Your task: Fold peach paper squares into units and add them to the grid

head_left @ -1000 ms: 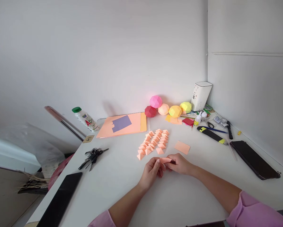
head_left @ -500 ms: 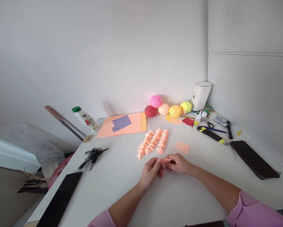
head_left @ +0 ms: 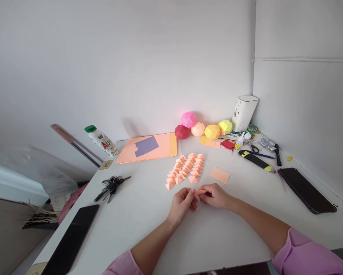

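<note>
I observe left hand (head_left: 180, 204) and right hand (head_left: 216, 196) both pinching one paper (head_left: 200, 192) (folded, apparently) between them, near the pieces (head_left: 185, 169) on the tabletop (head_left: 148, 194); uneven finger pressure could skew its crease.

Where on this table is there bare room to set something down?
One bare patch lies between the keys, the black slab and the left hand; another between the right hand and the black case. Crowded: back right, around the cutter and small white bottle, and just ahead of the hands, where folded paper pieces sit.
</note>
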A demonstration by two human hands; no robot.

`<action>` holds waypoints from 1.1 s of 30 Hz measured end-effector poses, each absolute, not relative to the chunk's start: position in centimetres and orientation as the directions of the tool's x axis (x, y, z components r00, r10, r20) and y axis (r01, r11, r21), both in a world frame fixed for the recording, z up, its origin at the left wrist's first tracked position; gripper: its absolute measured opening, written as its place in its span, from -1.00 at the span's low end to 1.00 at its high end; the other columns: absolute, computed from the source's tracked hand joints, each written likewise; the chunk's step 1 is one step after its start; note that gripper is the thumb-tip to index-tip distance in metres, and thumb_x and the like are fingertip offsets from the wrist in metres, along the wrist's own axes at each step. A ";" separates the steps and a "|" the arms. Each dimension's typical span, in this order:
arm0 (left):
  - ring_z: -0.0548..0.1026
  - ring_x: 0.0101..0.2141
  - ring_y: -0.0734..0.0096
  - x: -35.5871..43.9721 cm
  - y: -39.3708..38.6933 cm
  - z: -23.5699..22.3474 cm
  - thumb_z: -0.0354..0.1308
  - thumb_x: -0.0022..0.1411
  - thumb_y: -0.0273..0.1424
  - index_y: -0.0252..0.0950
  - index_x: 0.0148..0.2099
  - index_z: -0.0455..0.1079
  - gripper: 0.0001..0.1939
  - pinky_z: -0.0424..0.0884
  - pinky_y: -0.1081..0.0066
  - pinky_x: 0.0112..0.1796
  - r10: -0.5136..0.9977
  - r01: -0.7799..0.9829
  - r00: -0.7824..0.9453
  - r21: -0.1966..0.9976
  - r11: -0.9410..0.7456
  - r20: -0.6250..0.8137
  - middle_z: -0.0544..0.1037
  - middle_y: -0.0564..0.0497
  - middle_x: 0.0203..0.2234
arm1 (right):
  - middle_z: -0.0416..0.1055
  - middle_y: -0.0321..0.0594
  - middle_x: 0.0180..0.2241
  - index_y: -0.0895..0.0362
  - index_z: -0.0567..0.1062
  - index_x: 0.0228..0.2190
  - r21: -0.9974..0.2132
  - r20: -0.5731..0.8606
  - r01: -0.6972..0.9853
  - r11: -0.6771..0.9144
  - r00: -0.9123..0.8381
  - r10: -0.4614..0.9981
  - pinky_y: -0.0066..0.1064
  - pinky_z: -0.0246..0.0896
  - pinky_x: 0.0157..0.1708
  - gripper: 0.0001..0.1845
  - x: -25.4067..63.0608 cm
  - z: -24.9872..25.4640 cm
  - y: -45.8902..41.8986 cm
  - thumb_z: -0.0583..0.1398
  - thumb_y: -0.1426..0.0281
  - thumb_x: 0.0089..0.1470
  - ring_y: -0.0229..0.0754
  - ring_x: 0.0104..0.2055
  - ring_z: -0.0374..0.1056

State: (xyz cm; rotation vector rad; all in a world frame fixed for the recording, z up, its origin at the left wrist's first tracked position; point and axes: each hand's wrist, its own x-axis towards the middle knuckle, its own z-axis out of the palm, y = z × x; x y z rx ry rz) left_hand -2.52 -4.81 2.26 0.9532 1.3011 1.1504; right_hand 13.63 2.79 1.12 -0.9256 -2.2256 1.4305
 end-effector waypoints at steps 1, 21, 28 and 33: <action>0.38 -0.63 0.51 -2.5 -4.8 2.3 0.07 0.11 -0.03 -0.35 -0.42 0.33 -0.56 0.35 0.46 -0.57 0.974 -0.092 -0.073 0.974 0.207 -0.214 0.43 0.03 -0.59 | 0.36 -0.31 -0.57 0.15 0.45 -0.45 -0.895 -0.059 0.339 0.289 -0.732 0.678 -0.49 0.08 -0.54 -0.85 13.6 1.1 2.8 0.10 0.38 0.04 -0.30 -0.55 0.23; 0.38 -0.59 0.51 -2.8 -4.9 1.8 0.13 0.10 -0.09 -0.35 -0.26 0.32 -0.62 0.35 0.46 -0.53 0.980 -0.124 -0.035 0.974 0.191 -0.197 0.41 0.05 -0.55 | 0.37 -0.27 -0.53 0.16 0.45 -0.40 -0.896 -0.058 0.331 0.296 -0.747 0.662 -0.47 0.18 -0.48 -0.84 13.6 0.6 3.0 0.09 0.38 0.08 -0.27 -0.51 0.28; 0.38 -0.60 0.52 -2.6 -4.9 1.9 0.12 0.11 -0.09 -0.35 -0.32 0.31 -0.63 0.34 0.47 -0.55 0.978 -0.117 -0.045 0.973 0.199 -0.206 0.42 0.05 -0.56 | 0.37 -0.28 -0.53 0.16 0.46 -0.39 -0.883 -0.033 0.331 0.333 -0.751 0.659 -0.49 0.17 -0.49 -0.84 13.7 0.2 3.0 0.07 0.43 0.08 -0.28 -0.51 0.28; 0.37 -0.60 0.53 -2.7 -4.9 2.0 0.12 0.12 -0.11 -0.35 -0.31 0.32 -0.64 0.34 0.47 -0.53 0.977 -0.096 -0.043 0.974 0.205 -0.210 0.41 0.06 -0.55 | 0.36 -0.31 -0.55 0.14 0.45 -0.40 -0.874 -0.016 0.329 0.359 -0.756 0.654 -0.51 0.14 -0.52 -0.83 13.7 0.3 3.0 0.06 0.45 0.08 -0.30 -0.53 0.25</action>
